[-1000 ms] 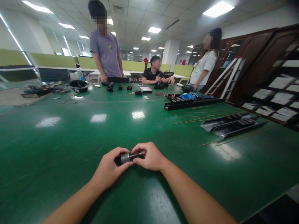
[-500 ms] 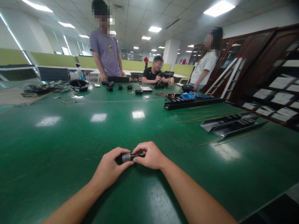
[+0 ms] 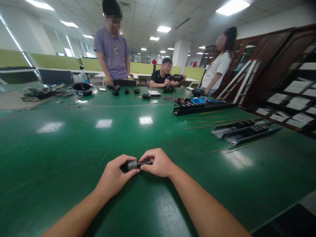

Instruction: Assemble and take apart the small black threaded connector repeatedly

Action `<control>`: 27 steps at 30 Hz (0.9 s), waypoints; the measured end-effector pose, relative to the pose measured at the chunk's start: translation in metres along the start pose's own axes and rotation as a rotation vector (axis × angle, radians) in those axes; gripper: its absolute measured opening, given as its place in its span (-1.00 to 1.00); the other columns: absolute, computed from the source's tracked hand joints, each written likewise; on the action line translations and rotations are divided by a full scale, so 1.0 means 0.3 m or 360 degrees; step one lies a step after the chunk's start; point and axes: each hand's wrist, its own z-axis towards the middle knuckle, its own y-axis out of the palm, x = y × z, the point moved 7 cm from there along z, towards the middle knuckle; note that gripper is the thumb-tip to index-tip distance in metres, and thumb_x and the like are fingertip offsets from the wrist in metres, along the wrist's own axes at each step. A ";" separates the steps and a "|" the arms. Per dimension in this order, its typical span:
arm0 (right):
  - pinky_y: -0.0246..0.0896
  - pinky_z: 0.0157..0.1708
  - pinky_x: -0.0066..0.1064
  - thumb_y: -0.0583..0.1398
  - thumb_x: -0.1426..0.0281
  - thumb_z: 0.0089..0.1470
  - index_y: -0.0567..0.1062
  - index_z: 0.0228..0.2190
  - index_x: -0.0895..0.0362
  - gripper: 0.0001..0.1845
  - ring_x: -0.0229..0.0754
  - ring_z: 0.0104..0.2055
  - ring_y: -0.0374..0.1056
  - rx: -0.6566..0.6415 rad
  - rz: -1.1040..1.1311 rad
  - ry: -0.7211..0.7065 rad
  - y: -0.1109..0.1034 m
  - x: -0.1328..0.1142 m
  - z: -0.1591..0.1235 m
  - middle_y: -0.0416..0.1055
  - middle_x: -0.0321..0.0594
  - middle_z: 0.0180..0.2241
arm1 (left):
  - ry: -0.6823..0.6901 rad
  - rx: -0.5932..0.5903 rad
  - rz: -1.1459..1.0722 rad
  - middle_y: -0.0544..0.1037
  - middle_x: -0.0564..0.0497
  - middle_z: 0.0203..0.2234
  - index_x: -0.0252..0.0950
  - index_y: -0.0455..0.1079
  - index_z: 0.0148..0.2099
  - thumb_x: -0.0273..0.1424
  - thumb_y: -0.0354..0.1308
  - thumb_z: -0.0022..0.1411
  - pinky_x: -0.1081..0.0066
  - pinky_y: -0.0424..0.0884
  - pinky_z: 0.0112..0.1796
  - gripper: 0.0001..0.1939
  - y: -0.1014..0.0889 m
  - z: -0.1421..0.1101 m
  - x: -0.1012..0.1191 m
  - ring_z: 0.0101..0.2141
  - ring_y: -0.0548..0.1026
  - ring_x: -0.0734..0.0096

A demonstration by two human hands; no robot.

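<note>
Low over the green table [image 3: 118,131], a short grey and black cylinder [image 3: 132,165] lies sideways between my hands. My left hand [image 3: 114,176] is closed around its left part, thumb in front and fingers behind. A thin, dark ridged rod [image 3: 145,163] extends from the cylinder's right end. My right hand [image 3: 158,164] pinches this rod near the cylinder with thumb and forefinger. The rod's tip points right, under my right palm. The cylinder's left end is partly hidden by my left hand; the kind of tool cannot be made out.
Long black metal channels [image 3: 251,131] and thin brown rods [image 3: 212,123] lie to the right. Small black boxes [image 3: 146,96] stand along the far side. Several people are around the table, one seated with a dark device. A stepladder [image 3: 243,82] leans at the right.
My hands keep their grip and have shifted very slightly left. Across the table, the standing person has leaned a little, and the seated person has raised a dark object.
</note>
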 end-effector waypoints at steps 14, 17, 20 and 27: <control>-0.11 -0.60 -0.51 0.32 0.43 -0.13 0.62 -0.37 0.18 -0.82 -0.38 -0.61 0.08 0.0010 0.0055 0.0067 0.000 -0.007 -0.002 0.37 -0.37 -0.60 | 0.0046 0.0041 0.0067 0.57 0.02 -0.22 -0.17 0.47 -0.08 -0.26 0.30 0.15 0.31 0.41 -0.15 -0.73 0.001 -0.006 -0.003 -0.19 0.52 0.26; -0.06 -0.59 -0.52 0.34 0.37 -0.12 0.61 -0.38 0.17 -0.82 -0.36 -0.59 0.12 0.0009 0.0065 0.0110 0.004 0.000 -0.003 0.40 -0.35 -0.58 | 0.0056 0.0046 0.0078 0.57 0.03 -0.23 -0.16 0.47 -0.09 -0.26 0.29 0.15 0.32 0.41 -0.14 -0.73 0.001 -0.008 -0.001 -0.19 0.52 0.27; -0.02 -0.56 -0.51 0.36 0.33 -0.12 0.60 -0.41 0.17 -0.81 -0.33 -0.54 0.20 0.0018 0.0015 0.0124 0.007 0.009 -0.003 0.41 -0.33 -0.56 | 0.0051 0.0072 0.0104 0.57 0.05 -0.23 -0.16 0.47 -0.09 -0.26 0.29 0.16 0.31 0.41 -0.15 -0.74 -0.007 -0.008 -0.007 -0.19 0.52 0.27; -0.06 -0.56 -0.52 0.35 0.35 -0.09 0.54 -0.51 0.17 -0.86 -0.36 -0.57 0.13 -0.0043 -0.0056 0.0037 0.018 -0.012 -0.005 0.32 -0.40 -0.62 | 0.0105 0.0192 0.0063 0.57 0.04 -0.20 -0.16 0.46 -0.07 -0.26 0.32 0.15 0.30 0.41 -0.10 -0.71 -0.035 0.005 -0.034 -0.16 0.52 0.29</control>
